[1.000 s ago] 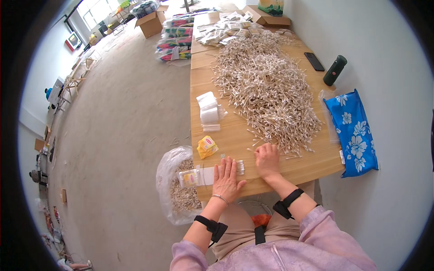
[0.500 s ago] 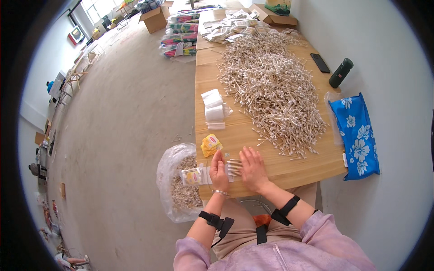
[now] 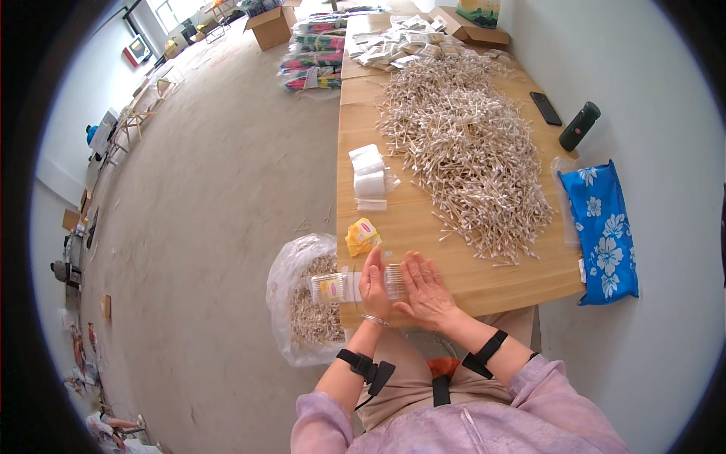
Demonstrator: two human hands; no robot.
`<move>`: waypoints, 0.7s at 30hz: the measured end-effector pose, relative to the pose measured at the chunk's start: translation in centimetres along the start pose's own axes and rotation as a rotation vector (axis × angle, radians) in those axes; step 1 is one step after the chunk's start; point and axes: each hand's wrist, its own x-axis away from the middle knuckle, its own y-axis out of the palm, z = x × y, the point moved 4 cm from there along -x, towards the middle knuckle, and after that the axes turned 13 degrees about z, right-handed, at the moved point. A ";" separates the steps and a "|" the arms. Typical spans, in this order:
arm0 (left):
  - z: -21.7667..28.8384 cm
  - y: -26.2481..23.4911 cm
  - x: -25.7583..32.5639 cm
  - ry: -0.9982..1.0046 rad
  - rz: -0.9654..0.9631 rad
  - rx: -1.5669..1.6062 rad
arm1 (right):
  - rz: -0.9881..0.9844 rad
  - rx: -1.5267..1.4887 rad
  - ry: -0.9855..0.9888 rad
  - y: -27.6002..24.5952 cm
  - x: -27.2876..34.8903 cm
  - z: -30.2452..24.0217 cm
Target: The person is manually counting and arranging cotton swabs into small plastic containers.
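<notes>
Near the table's front edge, my left hand (image 3: 374, 287) stands on its side with its fingers stretched out, over a clear plastic bag (image 3: 352, 287). At the bag's left end lie cotton swabs with a yellow card (image 3: 328, 288) showing on top. A neat row of cotton swabs (image 3: 394, 280) lies between my hands. My right hand (image 3: 429, 295) is flat, palm down, its fingertips at the right end of that row and its thumb pointing toward my left hand. Part of the bag is hidden under my left hand.
A big heap of loose swabs (image 3: 473, 144) covers the table's middle. Yellow cards (image 3: 364, 237) and clear bags (image 3: 368, 181) lie along its left edge. At right are a phone (image 3: 546, 108), a dark bottle (image 3: 580, 125) and a blue floral pack (image 3: 603, 231). A swab-filled sack (image 3: 302, 299) stands at left.
My hands have come closer together, narrowing the visible row of swabs. My right thumb has swung toward my left hand. The whole view has shifted slightly.
</notes>
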 end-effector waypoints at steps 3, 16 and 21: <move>-0.2 -0.4 -0.3 0.011 -0.003 -0.024 | -0.077 0.060 -0.129 0.0 0.0 -1.2; -0.7 -0.3 0.0 0.000 0.000 0.066 | -0.039 0.040 -0.046 -1.9 -0.1 -0.7; -0.3 -0.8 -0.3 0.002 0.050 0.111 | 0.111 -0.081 0.045 -2.2 -0.9 0.5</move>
